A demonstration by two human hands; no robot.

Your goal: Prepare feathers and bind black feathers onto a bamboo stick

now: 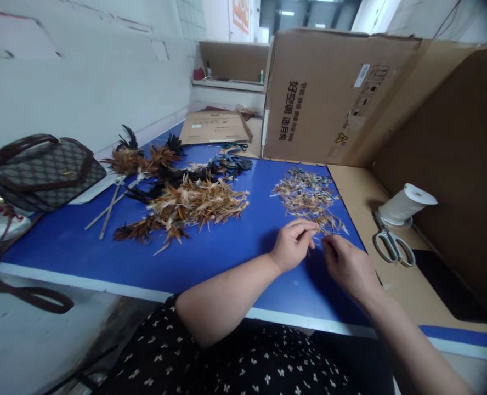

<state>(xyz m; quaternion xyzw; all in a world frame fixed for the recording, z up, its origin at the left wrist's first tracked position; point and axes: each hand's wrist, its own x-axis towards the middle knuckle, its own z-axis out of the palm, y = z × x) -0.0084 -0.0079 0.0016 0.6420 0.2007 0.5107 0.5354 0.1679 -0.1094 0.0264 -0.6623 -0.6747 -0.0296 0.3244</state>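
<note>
Over the blue table top, my left hand (295, 244) pinches a small tan feather (321, 231) at its fingertips. Just right of it, my right hand (348, 266) is closed, thumb against curled fingers, close to the feather's other end; what lies in its pinch is too small to make out. Beyond both hands spreads a loose pile of small feather pieces (307, 192), tan, white and bluish. To the left lies a bigger heap of golden-brown feathers (198, 200), with black ones at its back.
Feather bunches on sticks (111, 211) lie at the left, beside a patterned handbag (68, 170). On the right, scissors (394, 247) and a white roll (408, 204) rest on cardboard near a black mat (453, 285). A large cardboard box (321, 99) walls off the back.
</note>
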